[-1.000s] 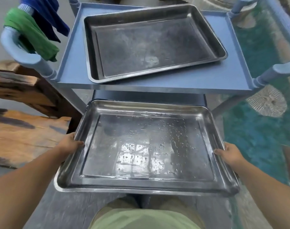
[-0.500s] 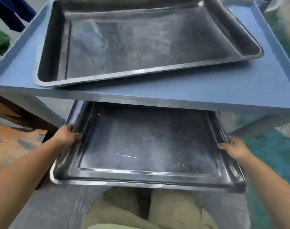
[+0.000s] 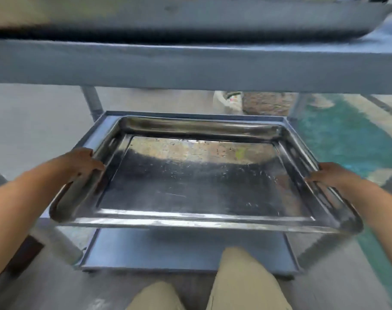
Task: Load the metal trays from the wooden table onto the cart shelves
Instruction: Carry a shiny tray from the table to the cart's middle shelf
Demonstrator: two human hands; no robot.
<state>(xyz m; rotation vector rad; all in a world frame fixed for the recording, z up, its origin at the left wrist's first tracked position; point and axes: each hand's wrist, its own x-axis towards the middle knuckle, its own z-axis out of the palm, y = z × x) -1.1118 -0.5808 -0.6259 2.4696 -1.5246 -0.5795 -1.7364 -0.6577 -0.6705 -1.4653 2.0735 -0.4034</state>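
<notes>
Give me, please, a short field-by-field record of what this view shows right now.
Held: metal tray
Grip: left hand on its left rim, right hand on its right rim
Position: above the lower shelf, beneath the upper shelf; contact with the shelf unclear
Upper load: second tray, blurred
Status: not yet released

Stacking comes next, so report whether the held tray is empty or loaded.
Empty: the tray shows its bare bottom wall to wall, only specks or droplets on it; left hand and right hand grip its rims.
</notes>
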